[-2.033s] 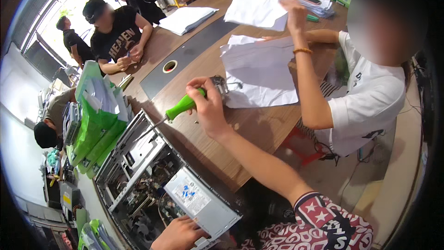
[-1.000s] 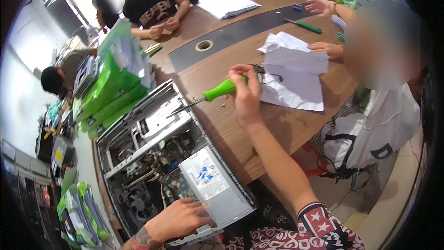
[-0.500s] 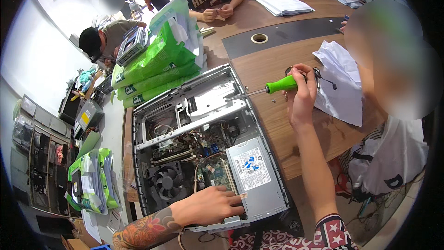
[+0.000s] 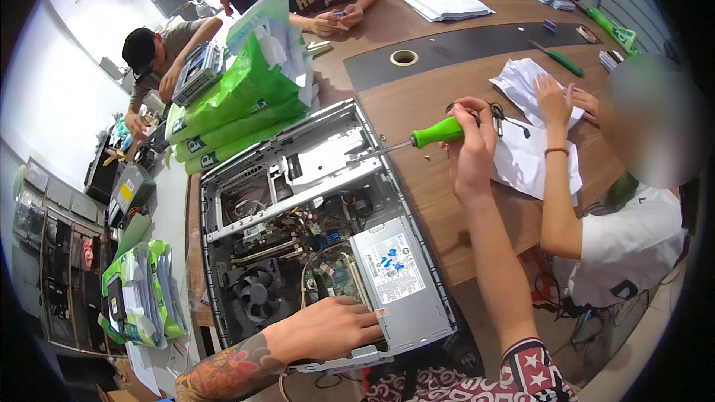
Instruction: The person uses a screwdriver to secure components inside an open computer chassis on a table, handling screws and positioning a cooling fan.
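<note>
Your right hand (image 4: 474, 150) clasps a screwdriver (image 4: 438, 132), computer (image 4: 316, 227) at eight o'clock; your left hand (image 4: 326, 329) rests there, hold unclear.

White wall (image 4: 71, 78), brown table (image 4: 421, 98) (dark-banded).

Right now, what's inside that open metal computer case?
A black fan, a green circuit board and a silver labelled box show. Whatever lies beneath that box and the left hand is covered.

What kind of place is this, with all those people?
Probably a computer repair workshop: there's an opened computer case with its fan showing, a green-handled screwdriver in the right hand, and another screwdriver on the table.
</note>
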The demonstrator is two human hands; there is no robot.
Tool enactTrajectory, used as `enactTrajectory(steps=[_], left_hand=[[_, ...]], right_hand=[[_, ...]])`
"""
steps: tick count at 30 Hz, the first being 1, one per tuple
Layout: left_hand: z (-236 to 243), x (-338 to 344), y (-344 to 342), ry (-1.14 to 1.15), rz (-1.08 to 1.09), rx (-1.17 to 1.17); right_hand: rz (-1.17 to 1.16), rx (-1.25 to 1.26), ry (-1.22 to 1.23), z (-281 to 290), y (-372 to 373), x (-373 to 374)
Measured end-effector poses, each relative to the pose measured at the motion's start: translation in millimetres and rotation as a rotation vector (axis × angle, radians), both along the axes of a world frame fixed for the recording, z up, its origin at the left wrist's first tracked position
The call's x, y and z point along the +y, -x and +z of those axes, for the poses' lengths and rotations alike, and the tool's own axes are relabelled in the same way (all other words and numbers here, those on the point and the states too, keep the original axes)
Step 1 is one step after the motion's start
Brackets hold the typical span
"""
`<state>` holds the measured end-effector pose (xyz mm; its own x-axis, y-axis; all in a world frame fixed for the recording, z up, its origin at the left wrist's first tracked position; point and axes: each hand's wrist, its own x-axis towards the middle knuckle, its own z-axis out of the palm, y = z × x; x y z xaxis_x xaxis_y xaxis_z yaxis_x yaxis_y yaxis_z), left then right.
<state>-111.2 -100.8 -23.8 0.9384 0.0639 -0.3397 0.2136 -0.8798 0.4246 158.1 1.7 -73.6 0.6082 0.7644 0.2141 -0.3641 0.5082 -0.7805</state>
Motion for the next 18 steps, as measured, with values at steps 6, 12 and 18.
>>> enactTrajectory(steps=[6, 12, 18], left_hand=[[-3, -4, 6, 0.01, 0.01, -0.04], [-5, -3, 4, -0.026, -0.02, -0.037], [1, -3, 1, 0.004, 0.013, 0.018]], right_hand=[[0.012, -0.015, -0.01, 5, 5, 1], [0.045, -0.033, -0.007, 3, 1, 0], [0.059, -0.023, -0.022, 0, 2, 2]])
